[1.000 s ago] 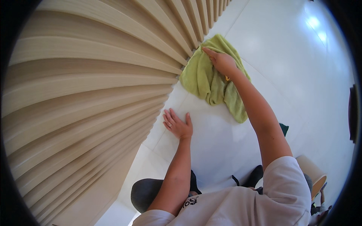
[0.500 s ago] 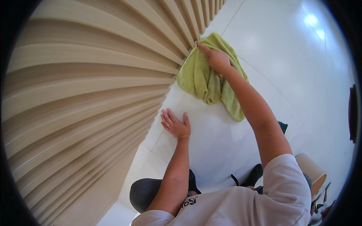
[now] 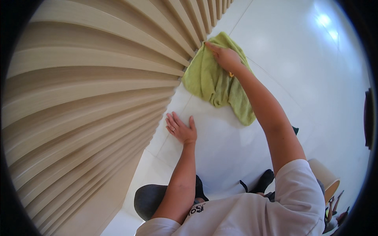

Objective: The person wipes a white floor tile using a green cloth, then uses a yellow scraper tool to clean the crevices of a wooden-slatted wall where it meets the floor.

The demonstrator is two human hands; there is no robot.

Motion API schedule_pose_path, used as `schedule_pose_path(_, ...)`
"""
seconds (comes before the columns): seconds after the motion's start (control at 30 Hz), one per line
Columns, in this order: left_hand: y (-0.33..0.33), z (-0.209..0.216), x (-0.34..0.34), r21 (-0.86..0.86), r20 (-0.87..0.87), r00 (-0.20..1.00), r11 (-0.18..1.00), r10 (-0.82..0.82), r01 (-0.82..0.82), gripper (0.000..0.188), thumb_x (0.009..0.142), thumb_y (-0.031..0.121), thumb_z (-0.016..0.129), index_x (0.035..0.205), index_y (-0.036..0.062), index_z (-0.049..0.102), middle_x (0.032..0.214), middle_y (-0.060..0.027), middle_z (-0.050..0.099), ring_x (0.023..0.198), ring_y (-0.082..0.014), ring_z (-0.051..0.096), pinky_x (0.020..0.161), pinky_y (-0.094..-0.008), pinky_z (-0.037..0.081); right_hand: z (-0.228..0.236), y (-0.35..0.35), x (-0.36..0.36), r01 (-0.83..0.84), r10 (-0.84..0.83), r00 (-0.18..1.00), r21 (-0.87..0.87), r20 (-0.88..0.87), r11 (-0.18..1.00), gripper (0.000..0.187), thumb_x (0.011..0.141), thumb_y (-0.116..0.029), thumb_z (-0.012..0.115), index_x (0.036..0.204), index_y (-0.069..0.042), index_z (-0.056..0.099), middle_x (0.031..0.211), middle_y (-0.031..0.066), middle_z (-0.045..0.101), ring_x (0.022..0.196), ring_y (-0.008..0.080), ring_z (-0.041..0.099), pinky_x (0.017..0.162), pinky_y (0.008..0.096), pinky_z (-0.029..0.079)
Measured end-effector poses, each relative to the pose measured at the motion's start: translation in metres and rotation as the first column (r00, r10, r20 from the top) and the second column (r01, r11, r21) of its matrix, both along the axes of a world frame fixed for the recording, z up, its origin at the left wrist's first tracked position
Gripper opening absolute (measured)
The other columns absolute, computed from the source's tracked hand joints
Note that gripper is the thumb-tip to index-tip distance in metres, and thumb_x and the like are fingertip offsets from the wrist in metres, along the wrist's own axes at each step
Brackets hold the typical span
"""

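Lime-green, soft fabric cloth (image 3: 204, 80) lies in loose folds beneath the right hand (image 3: 226, 59), its left edge against the foot of the slatted wall. That hand's index finger points out straight to the cloth's upper corner, probably because a single fingertip presses the fabric closer into the narrow joint than a whole palm would. Its other fingers are turned under, so I cannot tell whether they grip the cloth. A small yellow-orange item (image 3: 231, 74) shows at the wrist.

Nearer the body, the left hand (image 3: 181, 128), a ring on one finger, is spread wide and holds nothing; it rests palm-down on the glossy white tiled floor (image 3: 220, 145), likely as a prop for the leaning body.

Farther out, the pale wooden slatted wall (image 3: 94, 86) fills the left side. Dark shoes (image 3: 265, 180) show near the white short-sleeved shirt (image 3: 244, 214), and a curved beige object (image 3: 325, 177) stands beyond the right arm.
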State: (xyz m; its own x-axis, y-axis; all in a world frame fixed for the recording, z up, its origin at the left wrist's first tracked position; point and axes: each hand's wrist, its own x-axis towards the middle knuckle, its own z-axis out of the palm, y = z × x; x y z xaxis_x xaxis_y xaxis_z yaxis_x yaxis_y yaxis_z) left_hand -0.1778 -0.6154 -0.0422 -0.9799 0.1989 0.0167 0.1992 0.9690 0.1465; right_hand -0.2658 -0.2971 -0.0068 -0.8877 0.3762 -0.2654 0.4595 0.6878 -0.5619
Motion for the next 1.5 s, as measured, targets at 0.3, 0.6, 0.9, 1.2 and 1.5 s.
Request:
schedule_pose_path(0.3, 0.003, -0.001, 0.000, -0.019, -0.009, 1.000, 1.000, 0.008, -0.008, 0.078, 0.087, 0.050, 0.051, 0.144, 0.0028, 0.024, 0.149, -0.0179, 0.021, 0.138, -0.0356, 0.018, 0.111, -0.0514, 0.012, -0.005, 0.016, 0.005, -0.235, 0.232, 0.971, -0.046, -0.060, 0.971, 0.050, 0.093, -0.019, 0.043, 0.138, -0.040, 0.037, 0.090, 0.0163, 0.065, 0.078, 0.0319, 0.062, 0.074, 0.0408, 0.048)
schedule_pose_path(0.6, 0.001, -0.001, -0.001, -0.032, -0.005, 1.000, 0.999, 0.015, -0.015, 0.078, 0.087, 0.050, 0.050, 0.143, 0.0023, 0.025, 0.149, -0.0178, 0.022, 0.138, -0.0351, 0.018, 0.111, -0.0515, 0.012, -0.008, -0.024, -0.001, 0.110, -0.106, 0.992, 0.070, -0.062, 0.991, 0.057, 0.091, -0.010, 0.038, 0.140, -0.038, 0.035, 0.090, 0.0131, 0.065, 0.081, 0.0282, 0.064, 0.072, 0.0400, 0.049)
schedule_pose_path(0.9, -0.001, -0.004, -0.001, -0.051, -0.019, 1.000, 0.999, 0.015, -0.016, 0.078, 0.087, 0.052, 0.049, 0.143, 0.0036, 0.026, 0.149, -0.0173, 0.022, 0.138, -0.0341, 0.019, 0.110, -0.0520, 0.013, -0.007, -0.017, -0.006, 0.035, -0.037, 0.999, 0.073, 0.030, 0.997, 0.061, 0.089, -0.005, 0.035, 0.140, -0.038, 0.034, 0.089, 0.0122, 0.066, 0.079, 0.0288, 0.065, 0.068, 0.0405, 0.051)
schedule_pose_path(1.2, 0.002, -0.002, -0.001, -0.030, 0.008, 1.000, 0.999, 0.017, -0.016, 0.077, 0.087, 0.050, 0.051, 0.143, 0.0039, 0.025, 0.149, -0.0174, 0.021, 0.138, -0.0338, 0.018, 0.111, -0.0512, 0.013, 0.005, -0.033, -0.017, 0.102, -0.107, 0.993, 0.079, 0.058, 0.992, 0.057, 0.089, -0.005, 0.036, 0.139, -0.031, 0.038, 0.093, 0.0135, 0.066, 0.083, 0.0287, 0.066, 0.071, 0.0404, 0.051)
schedule_pose_path(1.5, 0.001, -0.004, -0.001, -0.053, -0.003, 1.000, 0.998, 0.016, -0.016, 0.078, 0.086, 0.050, 0.052, 0.143, 0.0035, 0.025, 0.149, -0.0178, 0.021, 0.138, -0.0344, 0.018, 0.111, -0.0516, 0.012, 0.016, 0.023, 0.000, -0.351, 0.335, 0.927, 0.076, 0.168, 0.933, 0.060, 0.089, -0.006, 0.036, 0.139, -0.041, 0.037, 0.091, 0.0123, 0.065, 0.081, 0.0273, 0.065, 0.070, 0.0389, 0.050)
